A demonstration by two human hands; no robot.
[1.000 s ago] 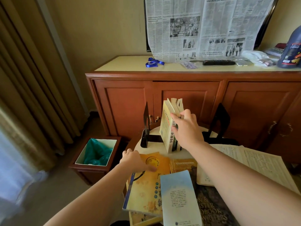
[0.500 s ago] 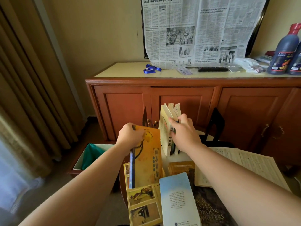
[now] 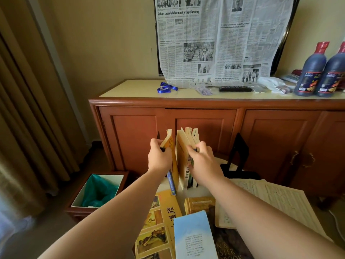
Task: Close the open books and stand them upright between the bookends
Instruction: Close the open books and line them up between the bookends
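My left hand (image 3: 159,157) grips an orange book with a blue spine (image 3: 172,165), holding it upright just left of the standing books (image 3: 186,146). My right hand (image 3: 202,161) holds those standing books from the right, fingers curled over their edges. The right black bookend (image 3: 239,156) stands apart to the right. The left bookend (image 3: 158,135) is mostly hidden behind my left hand. On the table in front lie a picture-covered yellow book (image 3: 156,227), a light blue booklet (image 3: 194,236), a small brown book (image 3: 199,204), a dark book (image 3: 229,247) and an open book (image 3: 270,199).
A wooden cabinet (image 3: 205,116) stands close behind the table, with two dark bottles (image 3: 321,71), a remote (image 3: 235,89), a blue lanyard (image 3: 166,87) and a hanging newspaper (image 3: 218,40) on top. A bin with a green liner (image 3: 99,191) sits on the floor left. Curtains (image 3: 28,109) hang at left.
My left hand lifted the orange book off the table, turned it upright and brought it against the left side of the standing books. My right hand stayed on the standing books. The view tilted up.
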